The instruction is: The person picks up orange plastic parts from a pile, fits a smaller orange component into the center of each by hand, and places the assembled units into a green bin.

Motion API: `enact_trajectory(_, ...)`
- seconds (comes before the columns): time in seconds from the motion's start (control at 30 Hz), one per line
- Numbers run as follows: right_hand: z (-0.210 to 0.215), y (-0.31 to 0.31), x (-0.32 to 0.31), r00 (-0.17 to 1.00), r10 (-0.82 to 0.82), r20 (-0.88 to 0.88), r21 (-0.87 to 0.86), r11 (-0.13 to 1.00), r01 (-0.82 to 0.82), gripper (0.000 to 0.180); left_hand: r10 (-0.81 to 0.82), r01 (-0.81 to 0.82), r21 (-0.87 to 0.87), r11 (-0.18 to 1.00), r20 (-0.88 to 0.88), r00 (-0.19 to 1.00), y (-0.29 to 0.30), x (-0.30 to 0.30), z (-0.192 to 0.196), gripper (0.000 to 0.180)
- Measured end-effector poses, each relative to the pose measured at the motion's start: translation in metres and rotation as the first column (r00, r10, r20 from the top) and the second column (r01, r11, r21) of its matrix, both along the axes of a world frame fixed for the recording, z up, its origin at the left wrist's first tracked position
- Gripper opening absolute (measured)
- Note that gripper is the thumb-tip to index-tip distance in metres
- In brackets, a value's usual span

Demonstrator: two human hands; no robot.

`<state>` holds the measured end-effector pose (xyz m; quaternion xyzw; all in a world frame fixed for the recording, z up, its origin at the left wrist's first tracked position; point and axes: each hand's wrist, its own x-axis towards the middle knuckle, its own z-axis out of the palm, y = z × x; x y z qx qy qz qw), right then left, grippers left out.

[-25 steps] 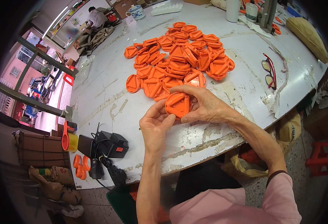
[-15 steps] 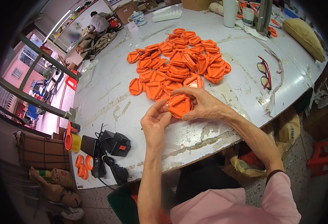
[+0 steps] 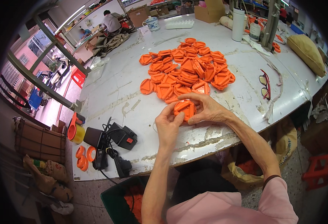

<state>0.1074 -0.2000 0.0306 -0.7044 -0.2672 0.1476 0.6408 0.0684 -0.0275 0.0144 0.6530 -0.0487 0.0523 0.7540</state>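
Both my hands hold one round orange plastic part (image 3: 185,109) just above the worn white table (image 3: 115,93). My left hand (image 3: 167,125) grips its left edge with thumb and fingers. My right hand (image 3: 208,109) wraps over its right side, fingers curled across the top. Just beyond the hands lies a big pile of several similar orange parts (image 3: 188,69), spread over the middle of the table.
Black power adapters and cables (image 3: 113,143) lie at the table's near left, beside an orange tape dispenser (image 3: 75,128) and small orange rings (image 3: 83,158). Red-framed glasses (image 3: 264,84) lie to the right. A mug (image 3: 152,24), white bottle (image 3: 238,19) and boxes stand at the back. A person (image 3: 111,22) sits far off.
My hands stay together on the same orange part, turning it slightly. The view has shifted a little; the pile has not changed.
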Motion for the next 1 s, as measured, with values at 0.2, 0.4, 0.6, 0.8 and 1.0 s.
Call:
enact_trajectory(0.2, -0.013, -0.024, 0.022, 0.909, -0.391, 0.142, 0.137, 0.918, 0.373, 0.047, 0.125, -0.123, -0.078, 0.989, 0.010, 0.992, 0.011, -0.066, 0.012, 0.036)
enact_trajectory(0.4, -0.037, -0.014, 0.039, 0.468, -0.338, 0.817, -0.094, 0.721, 0.686, 0.051, 0.287, -0.302, -0.060, 0.951, -0.184, 0.940, 0.058, -0.188, -0.030, 0.035)
enact_trajectory(0.6, -0.031, -0.033, 0.041, 0.513, -0.180, 0.839, -0.275, 0.673, 0.686, 0.045, 0.670, -0.662, 0.203, 0.721, -0.446, 0.593, 0.125, -0.264, -0.149, 0.037)
enact_trajectory(0.8, -0.037, -0.010, 0.036, 0.590, -0.231, 0.773, -0.310, 0.674, 0.670, 0.046, 0.888, -0.770, 0.533, 0.350, -0.450, 0.092, 0.222, -0.362, -0.327, 0.033)
enact_trajectory(1.0, -0.036, -0.023, 0.038, 0.585, -0.313, 0.748, -0.277, 0.654, 0.704, 0.047, 0.879, -0.589, 0.770, 0.245, -0.433, -0.200, 0.227, -0.343, -0.312, 0.043)
